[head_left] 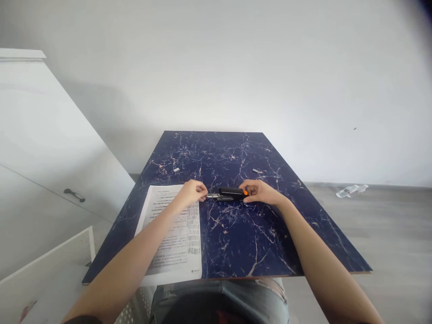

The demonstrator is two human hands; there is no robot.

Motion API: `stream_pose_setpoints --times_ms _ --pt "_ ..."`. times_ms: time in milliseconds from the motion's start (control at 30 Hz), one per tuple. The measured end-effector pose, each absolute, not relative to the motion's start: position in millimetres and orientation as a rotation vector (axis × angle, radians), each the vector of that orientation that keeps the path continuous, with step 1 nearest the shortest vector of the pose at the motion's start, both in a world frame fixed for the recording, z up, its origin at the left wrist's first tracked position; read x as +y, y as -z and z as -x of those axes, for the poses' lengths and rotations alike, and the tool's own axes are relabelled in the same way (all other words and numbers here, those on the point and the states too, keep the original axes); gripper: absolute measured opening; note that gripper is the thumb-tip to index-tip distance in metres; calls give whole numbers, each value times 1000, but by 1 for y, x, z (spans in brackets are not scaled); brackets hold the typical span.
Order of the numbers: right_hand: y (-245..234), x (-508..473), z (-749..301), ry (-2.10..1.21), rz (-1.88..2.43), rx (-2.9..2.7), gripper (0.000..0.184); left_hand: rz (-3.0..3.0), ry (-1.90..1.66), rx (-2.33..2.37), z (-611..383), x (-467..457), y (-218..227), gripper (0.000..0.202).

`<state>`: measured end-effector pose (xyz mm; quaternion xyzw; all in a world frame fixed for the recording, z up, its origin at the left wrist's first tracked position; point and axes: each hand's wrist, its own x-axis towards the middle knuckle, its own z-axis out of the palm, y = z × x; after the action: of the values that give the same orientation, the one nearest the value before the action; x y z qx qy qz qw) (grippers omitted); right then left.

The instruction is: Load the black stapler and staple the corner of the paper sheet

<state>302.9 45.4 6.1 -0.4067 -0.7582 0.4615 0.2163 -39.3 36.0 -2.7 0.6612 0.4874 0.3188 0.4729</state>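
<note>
A black stapler [229, 194] with an orange end lies near the middle of a dark blue marbled table [236, 234]. My right hand [258, 192] is closed round the stapler's orange right end. My left hand [193, 192] pinches the metal part that sticks out at the stapler's left end. A printed paper sheet [175, 238] lies under my left forearm, on the table's near left part.
Two small strips of staples [176, 170] [257, 171] lie farther back on the table. A white cabinet [50, 148] with a dark handle [74, 195] stands at the left. A clear plastic bottle [351, 190] lies on the grey floor at the right.
</note>
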Motion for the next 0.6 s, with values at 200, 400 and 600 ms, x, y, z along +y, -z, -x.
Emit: stream_pose_setpoints --times_ms 200,400,600 --pt "-2 45 -296 -1381 1114 -2020 50 -1719 -782 1137 22 29 7 10" --pt "2 46 -295 -1432 1056 -1959 46 -1766 -950 1205 -2 21 16 5" --pt "0 45 -293 -1449 1060 -1939 44 -1759 -982 1224 -5 22 17 3"
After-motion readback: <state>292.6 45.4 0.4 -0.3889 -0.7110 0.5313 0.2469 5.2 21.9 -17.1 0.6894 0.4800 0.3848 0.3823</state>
